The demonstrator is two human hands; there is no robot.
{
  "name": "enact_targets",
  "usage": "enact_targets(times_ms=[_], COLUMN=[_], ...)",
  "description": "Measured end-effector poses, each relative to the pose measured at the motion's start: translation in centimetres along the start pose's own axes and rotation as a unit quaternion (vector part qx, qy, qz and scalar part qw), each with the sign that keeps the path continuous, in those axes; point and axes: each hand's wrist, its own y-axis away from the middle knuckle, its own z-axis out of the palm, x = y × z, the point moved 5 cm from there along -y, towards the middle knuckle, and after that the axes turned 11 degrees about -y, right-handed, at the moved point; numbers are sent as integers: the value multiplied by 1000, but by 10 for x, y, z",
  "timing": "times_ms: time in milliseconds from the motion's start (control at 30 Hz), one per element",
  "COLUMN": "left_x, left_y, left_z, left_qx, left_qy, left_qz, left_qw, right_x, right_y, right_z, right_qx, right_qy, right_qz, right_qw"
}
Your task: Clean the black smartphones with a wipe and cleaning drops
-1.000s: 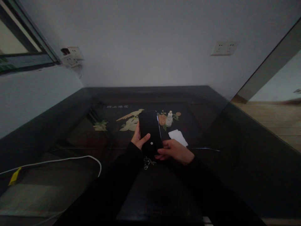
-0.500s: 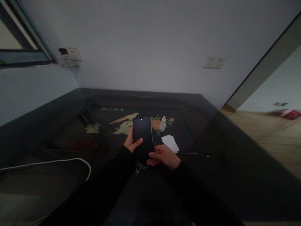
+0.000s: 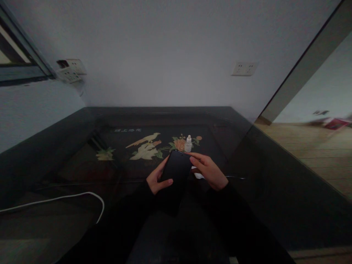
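Observation:
A black smartphone [image 3: 177, 174] with a dark screen is held tilted over the table. My left hand [image 3: 159, 179] grips its left side, thumb across the screen edge. With thumb and fingers, my right hand [image 3: 209, 169] pinches the phone's top right corner. Partly covered by that hand, a white paper sheet [image 3: 198, 176] lies on the table. Just beyond the phone stands a small white bottle [image 3: 188, 144] with a pointed cap. The phone's lower end blends into the dark sleeves and table.
The dark glossy table [image 3: 242, 154] bears a bird-and-flower picture [image 3: 145, 146]. A white cable [image 3: 63, 198] curves across the left side. On the wall are sockets [image 3: 244, 68]. A thin, shiny strip [image 3: 236, 177] extends right of my right hand.
My right hand has moved from the phone's lower right side up to its top corner. The phone has tilted clockwise, nearer to me. The silvery chain-like item below it no longer shows.

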Motion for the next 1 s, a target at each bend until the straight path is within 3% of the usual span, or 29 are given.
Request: enact_targets(times_ms=[200,400,567,767,1000], left_x=[0,-2,-9,-12,-9], left_y=[0,2,0,0,-3], left_z=[2,4,4,3,3], left_qx=[-14,-14,-23,-1,25], left_qy=[-8,9,-21,-13,-7], left_qz=[20,-19,5,-20,0], left_qw=[1000,1000,999,1000,1000], right_x=[4,7,13,11,11], right_y=[1,0,-2,-3,-1], right_z=[1,-2,-5,-5,-1], right_qx=[-27,8,44,70,87], right_qy=[-47,-57,-46,-9,34], right_qz=[21,22,23,10,-19], right_qw=[998,998,998,997,995])
